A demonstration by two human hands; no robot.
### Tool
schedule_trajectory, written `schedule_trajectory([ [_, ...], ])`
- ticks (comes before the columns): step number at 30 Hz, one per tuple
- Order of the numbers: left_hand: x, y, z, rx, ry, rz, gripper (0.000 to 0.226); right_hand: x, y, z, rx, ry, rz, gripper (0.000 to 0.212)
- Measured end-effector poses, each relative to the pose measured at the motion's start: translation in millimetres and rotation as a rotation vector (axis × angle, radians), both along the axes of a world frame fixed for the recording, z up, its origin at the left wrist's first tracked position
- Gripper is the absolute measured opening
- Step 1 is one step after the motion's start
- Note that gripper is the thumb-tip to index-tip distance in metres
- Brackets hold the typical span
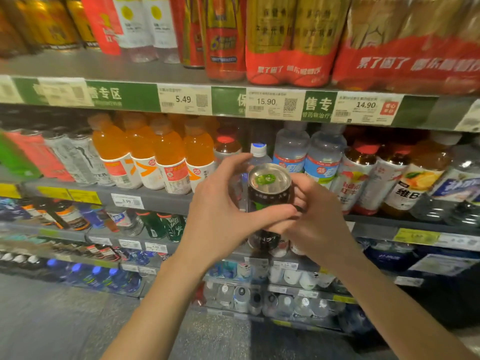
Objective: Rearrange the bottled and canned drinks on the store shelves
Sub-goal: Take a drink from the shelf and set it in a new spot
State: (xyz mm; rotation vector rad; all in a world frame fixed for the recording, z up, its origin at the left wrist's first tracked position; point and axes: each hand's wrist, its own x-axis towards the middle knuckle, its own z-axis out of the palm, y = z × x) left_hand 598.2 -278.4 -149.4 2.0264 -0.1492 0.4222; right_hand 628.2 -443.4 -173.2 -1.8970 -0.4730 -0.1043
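A black drink can [268, 189] with a silver lid and a green pull tab is upright in the air in front of the second shelf. My left hand [220, 211] wraps it from the left, thumb across its front and fingers behind. My right hand [314, 214] grips it from the right and below. Behind the can stands a small bottle with a white and blue cap [258, 150]. Orange drink bottles [168, 152] stand to the left on the same shelf, pale blue bottles [309, 149] to the right.
The shelf above carries red shrink-wrapped multipacks [288, 40] and gold cans [55, 22], with price tags [266, 103] along its edge. White and red tall cans [70, 157] sit far left. Tea bottles [415, 172] stand at right. Lower shelves hold more bottles; grey floor [65, 320] lies below.
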Motion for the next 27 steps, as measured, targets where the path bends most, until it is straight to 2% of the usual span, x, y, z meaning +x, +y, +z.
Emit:
schedule_trajectory([
  [3,-11.2,25.8,-4.0,0.048,0.051,0.001,0.073,-5.0,15.9,5.9,0.037,0.022,0.033,0.053],
  [8,-32.2,74.8,-4.6,-0.075,0.113,-0.051,0.052,-21.8,66.0,19.9,0.075,0.036,0.063,0.064],
  [15,-61.6,170.2,-1.8,-0.152,0.192,-0.130,0.044,-42.1,149.0,30.3,0.016,-0.007,0.087,0.055],
  [18,-76.2,209.8,1.3,-0.166,0.220,-0.120,0.064,-50.7,187.9,37.3,0.036,-0.009,0.104,0.058],
  [22,-95.6,251.7,7.9,-0.141,0.181,-0.082,0.055,-61.6,239.5,44.3,0.055,-0.036,0.167,0.056],
  [27,-107.5,298.9,13.2,-0.125,0.106,0.000,0.055,-65.4,295.2,49.9,0.051,-0.079,0.205,0.059],
])
